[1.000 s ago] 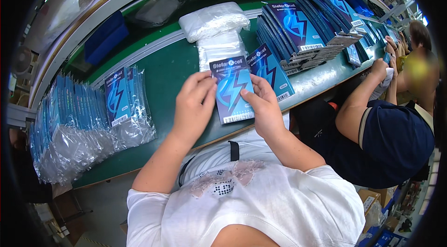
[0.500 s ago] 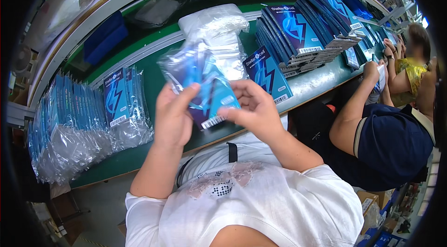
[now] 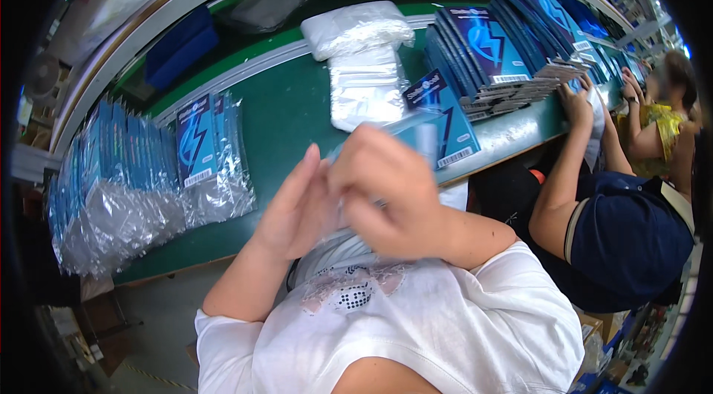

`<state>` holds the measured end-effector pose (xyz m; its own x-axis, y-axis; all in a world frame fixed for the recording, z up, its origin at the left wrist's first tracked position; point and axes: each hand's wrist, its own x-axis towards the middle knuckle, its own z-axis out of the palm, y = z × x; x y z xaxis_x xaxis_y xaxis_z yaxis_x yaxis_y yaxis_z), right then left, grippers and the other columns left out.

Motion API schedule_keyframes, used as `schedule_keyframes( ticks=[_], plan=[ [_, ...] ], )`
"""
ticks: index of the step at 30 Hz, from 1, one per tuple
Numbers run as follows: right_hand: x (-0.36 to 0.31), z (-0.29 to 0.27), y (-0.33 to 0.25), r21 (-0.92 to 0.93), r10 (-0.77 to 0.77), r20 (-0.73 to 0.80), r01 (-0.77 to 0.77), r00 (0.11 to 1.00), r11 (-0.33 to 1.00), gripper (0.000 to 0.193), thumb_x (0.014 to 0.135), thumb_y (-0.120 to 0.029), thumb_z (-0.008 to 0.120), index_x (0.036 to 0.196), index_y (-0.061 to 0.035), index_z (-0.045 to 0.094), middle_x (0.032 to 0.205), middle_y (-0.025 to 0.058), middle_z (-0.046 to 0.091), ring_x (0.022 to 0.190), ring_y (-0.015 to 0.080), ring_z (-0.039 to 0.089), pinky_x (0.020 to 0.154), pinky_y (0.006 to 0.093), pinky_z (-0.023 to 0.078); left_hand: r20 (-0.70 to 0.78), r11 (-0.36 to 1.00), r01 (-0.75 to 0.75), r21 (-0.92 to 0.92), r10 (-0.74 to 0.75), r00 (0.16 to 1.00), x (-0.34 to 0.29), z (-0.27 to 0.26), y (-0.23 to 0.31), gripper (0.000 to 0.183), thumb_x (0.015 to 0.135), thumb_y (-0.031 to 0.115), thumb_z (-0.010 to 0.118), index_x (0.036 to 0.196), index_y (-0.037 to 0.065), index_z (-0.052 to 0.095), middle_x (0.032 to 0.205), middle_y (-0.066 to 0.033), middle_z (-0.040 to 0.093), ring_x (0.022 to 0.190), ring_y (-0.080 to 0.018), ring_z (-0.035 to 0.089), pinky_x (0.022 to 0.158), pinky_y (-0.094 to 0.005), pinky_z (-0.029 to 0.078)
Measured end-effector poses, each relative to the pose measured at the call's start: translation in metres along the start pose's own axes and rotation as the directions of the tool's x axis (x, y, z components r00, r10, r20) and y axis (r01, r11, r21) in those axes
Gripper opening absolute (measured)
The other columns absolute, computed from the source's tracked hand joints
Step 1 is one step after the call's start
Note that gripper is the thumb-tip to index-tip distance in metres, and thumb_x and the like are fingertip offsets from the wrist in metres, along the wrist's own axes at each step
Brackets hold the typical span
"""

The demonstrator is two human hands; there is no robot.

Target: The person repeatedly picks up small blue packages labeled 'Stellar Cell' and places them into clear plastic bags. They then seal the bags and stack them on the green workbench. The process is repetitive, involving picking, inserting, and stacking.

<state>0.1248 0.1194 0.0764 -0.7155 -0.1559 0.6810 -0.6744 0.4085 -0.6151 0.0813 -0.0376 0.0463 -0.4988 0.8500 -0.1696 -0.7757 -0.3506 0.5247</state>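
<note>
In front of my chest I hold a flat blue box in a clear plastic bag [image 3: 425, 135], tilted and smeared by motion. Most of it hides behind my right hand [image 3: 386, 190], whose fingers are curled and blurred; what they pinch is hidden. My left hand [image 3: 293, 208] is against the box's left side, thumb pointing up. Just beyond my right hand, one blue box [image 3: 447, 123] lies by the table's front edge. A pile of clear plastic bags [image 3: 364, 89] lies past my hands, with a thicker bundle of bags [image 3: 356, 26] behind it.
Bagged blue boxes [image 3: 126, 149] stand in a row at the left of the green table [image 3: 286, 108]. Stacks of unbagged boxes [image 3: 486, 45] fill the right. A blue bin [image 3: 180, 49] is at the back left. A co-worker's hand [image 3: 578, 104] reaches to the table at right.
The bagged box has turned from face-up to tilted, mostly behind my right hand. My right hand has moved left and closer to my left. The co-worker's hands have reached toward the stacks.
</note>
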Motion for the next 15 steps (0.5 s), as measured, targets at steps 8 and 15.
schedule_keyframes(
  ticks=[8,15],
  plan=[
    [-0.013,0.026,-0.019,0.448,-0.231,0.400,0.031,0.887,0.894,0.032,0.067,0.000,0.057,0.098,-0.0010,0.059,0.117,0.0209,0.045,0.094,0.0300,0.053,0.079,0.0370,0.046,-0.285,0.863,-0.237,0.447,0.388,0.876,-0.021,0.009,0.021,0.055,0.081,0.010,0.048,0.133,-0.004,0.036,0.121,-0.0202,0.053,0.106,-0.0342,0.057,0.092,-0.0449,0.046],
    [-0.025,0.006,0.007,0.329,0.063,0.378,-0.198,0.924,0.923,0.031,0.072,-0.003,0.058,0.103,0.0004,0.059,0.116,0.0178,0.048,0.104,0.0289,0.052,0.083,0.0359,0.045,0.367,-0.493,0.355,0.794,0.855,0.366,-0.031,-0.027,0.080,0.051,0.082,0.006,0.051,0.132,0.000,0.042,0.130,-0.0205,0.045,0.124,-0.0324,0.042,0.103,-0.0397,0.033]
  ],
)
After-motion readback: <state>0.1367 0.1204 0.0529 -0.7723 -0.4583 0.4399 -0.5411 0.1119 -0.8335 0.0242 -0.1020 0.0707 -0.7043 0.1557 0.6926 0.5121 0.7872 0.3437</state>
